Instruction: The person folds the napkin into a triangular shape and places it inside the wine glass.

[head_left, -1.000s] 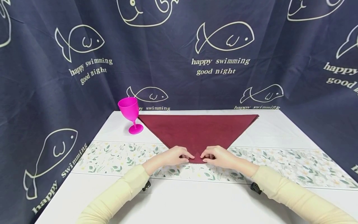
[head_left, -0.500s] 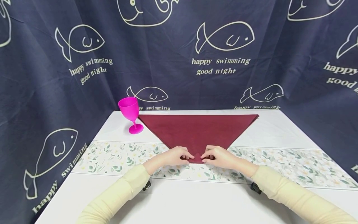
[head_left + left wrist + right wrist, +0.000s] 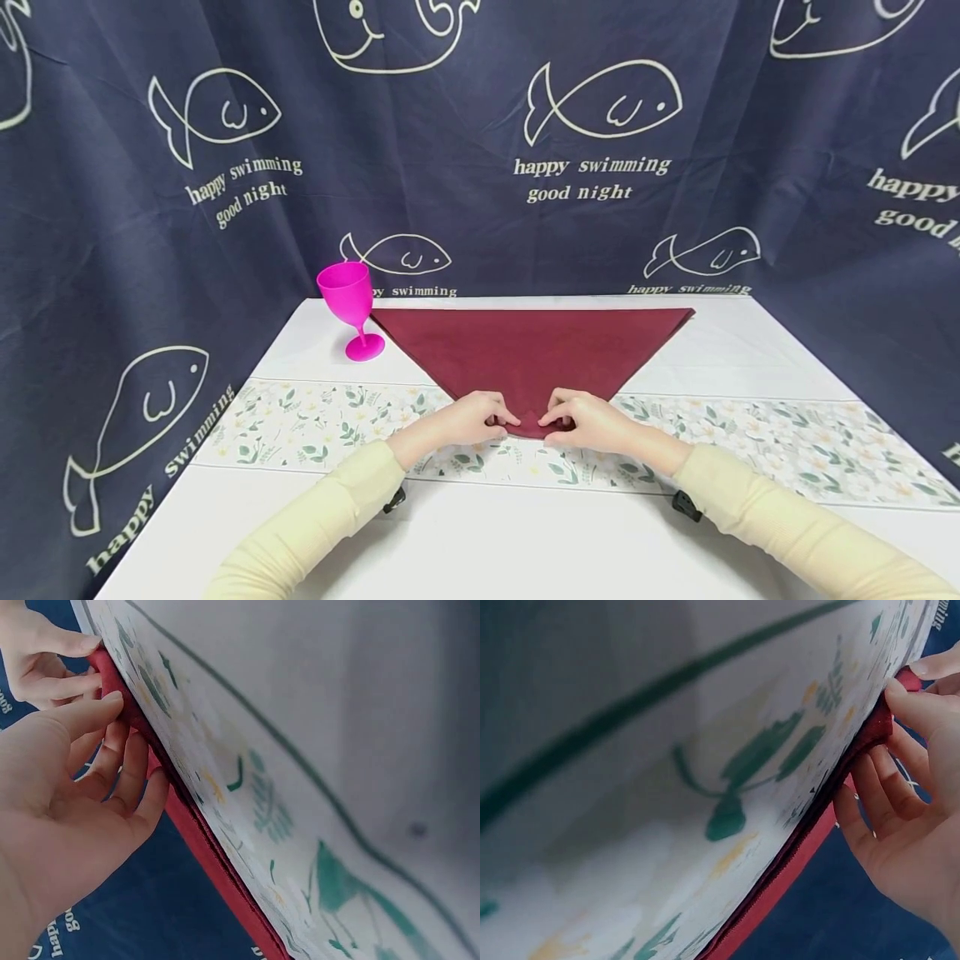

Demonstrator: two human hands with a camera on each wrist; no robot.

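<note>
A dark red cloth napkin (image 3: 525,350) lies on the table as a triangle, its long edge at the back and its near tip turned up into a small fold. At the left end of that fold, my left hand (image 3: 474,417) pinches the cloth between thumb and fingers. My right hand (image 3: 588,419) pinches the right end, a short gap away. From the left wrist, the thumb and curled fingers of the left hand (image 3: 90,765) show at the rolled edge. In the right wrist view the right hand (image 3: 911,780) grips the same edge, thumb on the near side.
A bright pink goblet (image 3: 351,304) stands upright at the back left, beside the napkin's left corner. The white table (image 3: 480,533) has a floral band (image 3: 750,433) across it. A dark blue curtain (image 3: 480,167) with fish drawings hangs behind and at both sides.
Both hands stay at the napkin's near edge; only the fingers shift slightly at the small fold. The goblet and the rest of the cloth have not moved.
</note>
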